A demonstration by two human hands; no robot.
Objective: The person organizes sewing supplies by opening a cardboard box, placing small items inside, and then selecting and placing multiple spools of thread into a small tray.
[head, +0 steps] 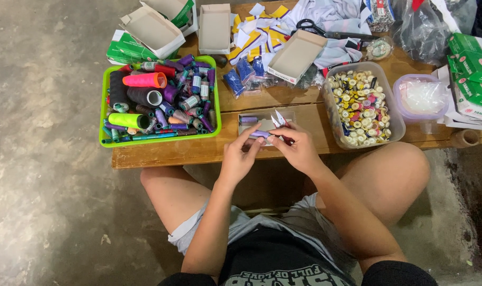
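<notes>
Head view showed my left hand [237,158] and right hand [299,150] meeting over the edge of the low wooden bench [161,152]. Both were pinched around a small purple thread spool [260,134], held just in front of a shallow clear plastic box [246,115] that had another purple spool lying in it. My right hand also gripped a small thread snipper with red handles [279,119], blades pointing up.

To the left sat a bright green plastic basket [104,106] heaped with thread cones and spools in pink, black, neon green and purple. To the right, a clear rectangular plastic tub [394,114] was full of cream and coloured buttons, and beside it stood a lilac-rimmed container [422,96].

Open white cardboard boxes [214,29] lay along the far edge, and green-and-white cartons [471,74] were stacked at the right end.
</notes>
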